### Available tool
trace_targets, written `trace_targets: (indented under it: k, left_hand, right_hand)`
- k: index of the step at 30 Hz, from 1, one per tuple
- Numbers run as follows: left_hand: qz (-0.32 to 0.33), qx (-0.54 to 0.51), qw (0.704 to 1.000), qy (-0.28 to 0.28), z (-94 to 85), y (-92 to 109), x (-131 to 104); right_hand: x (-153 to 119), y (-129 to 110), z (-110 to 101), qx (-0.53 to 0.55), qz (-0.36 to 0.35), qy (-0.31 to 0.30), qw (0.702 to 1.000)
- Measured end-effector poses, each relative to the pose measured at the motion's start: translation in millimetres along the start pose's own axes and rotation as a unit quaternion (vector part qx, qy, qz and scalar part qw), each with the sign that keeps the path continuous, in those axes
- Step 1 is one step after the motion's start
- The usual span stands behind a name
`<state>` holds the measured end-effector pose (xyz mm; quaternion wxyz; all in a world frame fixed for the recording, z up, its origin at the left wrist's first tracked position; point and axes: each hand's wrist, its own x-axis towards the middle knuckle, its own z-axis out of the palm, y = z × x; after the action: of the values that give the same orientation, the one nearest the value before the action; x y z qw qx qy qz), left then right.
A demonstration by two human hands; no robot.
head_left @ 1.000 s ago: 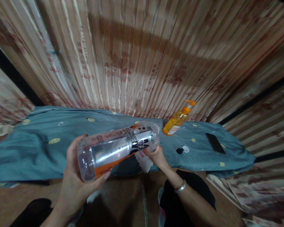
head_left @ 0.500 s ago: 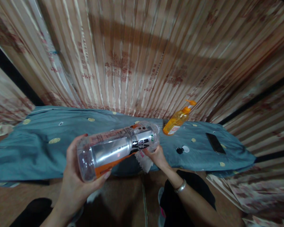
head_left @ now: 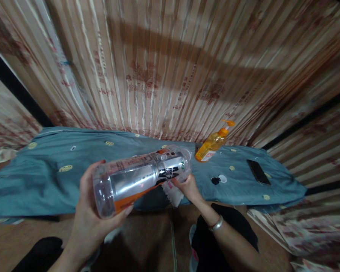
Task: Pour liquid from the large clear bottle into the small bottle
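A clear plastic bottle [head_left: 134, 181] with a silver and orange label lies nearly sideways in the air, its neck end to the right. My left hand [head_left: 93, 211] is wrapped round its base, thumb along the near side. Close to the neck end, my right hand [head_left: 188, 189] is closed, with a white tissue or wipe [head_left: 172, 193] hanging from its fingers against the bottle's underside. Part of the right fingers is hidden behind the bottle. An orange pump bottle [head_left: 211, 145] stands beyond, on the teal cloth.
A teal patterned cloth [head_left: 45, 181] covers the long low surface before me. A dark phone [head_left: 258, 172] lies on it at the right. Pleated patterned curtains [head_left: 164, 83] hang behind, with dark poles at both sides. My legs are below.
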<state>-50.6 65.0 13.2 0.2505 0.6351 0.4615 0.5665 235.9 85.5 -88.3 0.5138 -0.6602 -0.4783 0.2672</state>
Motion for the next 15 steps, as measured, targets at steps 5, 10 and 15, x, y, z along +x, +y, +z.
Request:
trace_targets:
  k: [5,10,15]
  left_hand:
    - [0.013,0.013,1.0,0.002,1.8,2.6,2.3]
    - [0.018,0.017,1.0,0.004,0.7,2.6,1.4]
    - [0.023,0.023,0.999,-0.001,-0.2,1.3,0.7]
  right_hand:
    - [0.1,-3.5,-1.8,0.014,0.015,-0.003,1.0]
    - [0.3,-4.4,-2.8,0.008,0.009,-0.015,1.0]
    - [0.1,-1.8,-1.1,0.017,0.001,-0.01,1.0]
